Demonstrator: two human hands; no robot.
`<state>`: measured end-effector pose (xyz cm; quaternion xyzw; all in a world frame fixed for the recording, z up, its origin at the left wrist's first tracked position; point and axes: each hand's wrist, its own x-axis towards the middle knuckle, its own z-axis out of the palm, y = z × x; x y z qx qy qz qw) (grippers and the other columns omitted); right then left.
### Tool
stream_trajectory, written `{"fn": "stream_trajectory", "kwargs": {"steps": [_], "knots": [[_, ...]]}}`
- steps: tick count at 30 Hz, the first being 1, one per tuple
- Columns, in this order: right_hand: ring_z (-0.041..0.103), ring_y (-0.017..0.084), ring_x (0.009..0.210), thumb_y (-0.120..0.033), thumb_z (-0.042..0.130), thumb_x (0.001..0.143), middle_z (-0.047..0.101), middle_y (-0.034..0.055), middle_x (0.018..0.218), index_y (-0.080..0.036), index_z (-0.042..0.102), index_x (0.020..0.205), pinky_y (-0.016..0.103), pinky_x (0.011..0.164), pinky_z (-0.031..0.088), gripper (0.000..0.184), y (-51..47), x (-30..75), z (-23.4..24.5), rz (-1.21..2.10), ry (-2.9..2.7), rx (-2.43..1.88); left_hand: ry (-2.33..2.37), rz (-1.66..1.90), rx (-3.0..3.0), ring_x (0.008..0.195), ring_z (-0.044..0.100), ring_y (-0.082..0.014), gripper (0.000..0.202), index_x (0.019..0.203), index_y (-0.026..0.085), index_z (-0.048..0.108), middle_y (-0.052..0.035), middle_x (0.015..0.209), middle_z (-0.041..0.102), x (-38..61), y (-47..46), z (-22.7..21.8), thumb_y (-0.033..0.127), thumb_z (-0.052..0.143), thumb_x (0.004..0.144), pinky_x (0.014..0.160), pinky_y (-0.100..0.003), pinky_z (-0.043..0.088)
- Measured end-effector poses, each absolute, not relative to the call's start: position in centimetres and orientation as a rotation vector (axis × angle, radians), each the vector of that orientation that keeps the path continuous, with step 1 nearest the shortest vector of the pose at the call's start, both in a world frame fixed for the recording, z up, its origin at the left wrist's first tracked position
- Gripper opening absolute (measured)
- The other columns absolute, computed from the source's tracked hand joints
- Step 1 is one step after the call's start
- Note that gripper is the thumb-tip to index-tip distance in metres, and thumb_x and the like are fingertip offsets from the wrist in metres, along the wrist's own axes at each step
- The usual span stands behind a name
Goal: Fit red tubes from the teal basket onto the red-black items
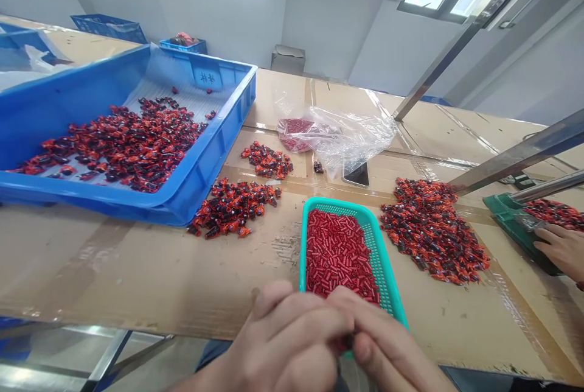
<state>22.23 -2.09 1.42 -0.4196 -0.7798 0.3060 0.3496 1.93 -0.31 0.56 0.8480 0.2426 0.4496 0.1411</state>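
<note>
My left hand and my right hand meet at the near edge of the table, in front of a green basket. Both are closed, fingertips pinched together around a small dark red-and-black part. Most of that part is hidden by the fingers. Small red tubes fill the basket just beyond my hands. To the left lies a pile of red-and-black parts, with a smaller pile behind it. A larger pile of similar parts spreads right of the basket.
A big blue tray of red-and-black parts stands at left. Behind the basket are a clear plastic bag, red tubes in plastic and a phone. At right, a co-worker's hand touches a green tool beside metal posts.
</note>
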Motion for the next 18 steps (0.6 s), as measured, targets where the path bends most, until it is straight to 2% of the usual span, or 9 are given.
{"fn": "stream_trajectory", "kwargs": {"steps": [2,3,4,7,10,12,14,18], "knots": [[0.073,0.023,0.09,-0.047,0.032,0.113,0.075,0.0071,0.104,-0.031,0.062,0.13,0.032,0.07,0.059,0.037,-0.7,25.3,1.0,0.422,-2.06,-1.311,0.876,1.209,2.568,0.11,0.075,-0.0192,0.009,0.109,0.022,0.063,-0.0046,0.123,0.081,1.8,3.1,0.8,0.017,0.057,0.105,0.096,-0.037,0.05],[0.073,0.025,0.094,-0.042,0.035,0.113,0.075,0.0085,0.108,-0.03,0.06,0.133,0.035,0.075,0.059,0.035,0.2,27.2,0.5,0.191,-2.039,-1.428,1.067,1.135,2.62,0.109,0.074,-0.0203,0.003,0.105,0.024,0.062,-0.0036,0.121,0.08,1.8,5.1,0.7,0.022,0.059,0.105,0.095,-0.038,0.049],[0.072,0.027,0.094,-0.042,0.035,0.112,0.075,0.0097,0.106,-0.029,0.061,0.132,0.038,0.076,0.058,0.035,1.1,29.3,-0.2,-0.07,-2.034,-1.535,1.194,1.068,2.618,0.107,0.073,-0.0225,0.004,0.105,0.023,0.063,-0.0053,0.116,0.08,1.7,7.2,0.5,0.024,0.059,0.105,0.093,-0.04,0.049],[0.067,0.038,0.089,-0.048,0.042,0.109,0.071,0.0172,0.094,-0.021,0.068,0.118,0.053,0.079,0.052,0.038,4.0,35.0,-2.4,-0.329,-1.934,-1.666,1.455,0.861,2.597,0.097,0.072,-0.0252,0.011,0.097,0.017,0.067,-0.0071,0.096,0.077,1.4,13.4,-0.8,0.024,0.062,0.103,0.093,-0.046,0.053],[0.065,0.04,0.085,-0.053,0.044,0.107,0.066,0.017,0.086,-0.02,0.07,0.113,0.054,0.075,0.05,0.043,5.5,37.7,-3.3,-0.425,-1.883,-1.681,1.541,0.715,2.595,0.106,0.071,-0.0247,0.025,0.117,0.016,0.069,-0.0082,0.119,0.072,1.6,17.5,-2.2,0.035,0.069,0.101,0.094,-0.048,0.059],[0.065,0.041,0.089,-0.049,0.046,0.108,0.068,0.0187,0.092,-0.02,0.068,0.12,0.054,0.076,0.05,0.039,5.4,37.2,-3.0,-0.46,-1.879,-1.662,1.525,0.677,2.599,0.111,0.07,-0.026,0.032,0.126,0.018,0.066,-0.01,0.129,0.069,1.8,18.6,-2.8,0.036,0.07,0.1,0.094,-0.048,0.061],[0.066,0.039,0.096,-0.044,0.048,0.109,0.071,0.0191,0.103,-0.02,0.065,0.126,0.052,0.079,0.052,0.034,4.6,35.2,-2.4,-0.438,-1.939,-1.606,1.489,0.686,2.596,0.112,0.07,-0.0269,0.032,0.128,0.019,0.066,-0.0106,0.13,0.069,2.0,18.7,-3.0,0.035,0.07,0.101,0.095,-0.049,0.061],[0.071,0.026,0.098,-0.037,0.048,0.11,0.077,0.0073,0.106,-0.026,0.068,0.122,0.04,0.082,0.057,0.025,2.5,29.7,-2.0,-0.266,-2.223,-1.393,1.339,0.808,2.567,0.105,0.071,-0.0239,0.027,0.121,0.016,0.068,-0.0086,0.122,0.071,1.6,17.0,-2.3,0.034,0.069,0.101,0.091,-0.046,0.062]]}}
